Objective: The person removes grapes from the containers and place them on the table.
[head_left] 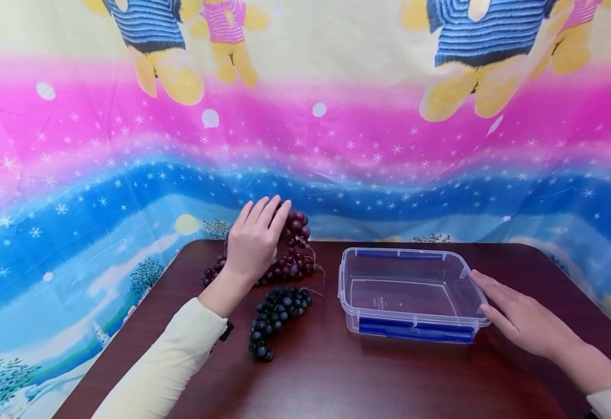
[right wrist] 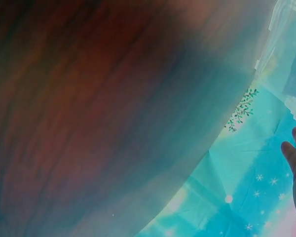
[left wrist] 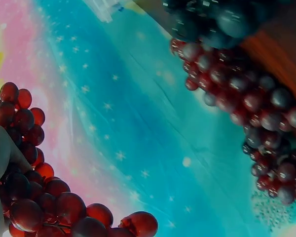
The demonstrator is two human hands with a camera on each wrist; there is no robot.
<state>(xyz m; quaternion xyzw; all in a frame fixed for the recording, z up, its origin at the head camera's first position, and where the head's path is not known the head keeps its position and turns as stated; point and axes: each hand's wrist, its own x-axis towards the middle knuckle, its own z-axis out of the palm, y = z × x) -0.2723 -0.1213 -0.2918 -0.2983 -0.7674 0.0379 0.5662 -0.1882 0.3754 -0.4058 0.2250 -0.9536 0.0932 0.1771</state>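
My left hand (head_left: 255,247) grips a bunch of red grapes (head_left: 297,224) from above, at the far left of the table. In the left wrist view, that held bunch (left wrist: 69,210) hangs in front of the backdrop, with my fingers around its upper part. More red grapes (head_left: 291,269) lie on the table below this hand, partly hidden by it. Nearer to me lies a bunch of black grapes (head_left: 280,314). A clear plastic box (head_left: 355,323) with blue latches stands lidless to the right. The straight fingers of my right hand (head_left: 528,323) rest against its right side.
The dark wooden table (head_left: 316,384) ends close behind the box and grapes. A printed cloth backdrop (head_left: 337,145) with snowflakes and bears hangs right behind its far edge. Thin stems (head_left: 320,273) stick out from the grapes toward the box.
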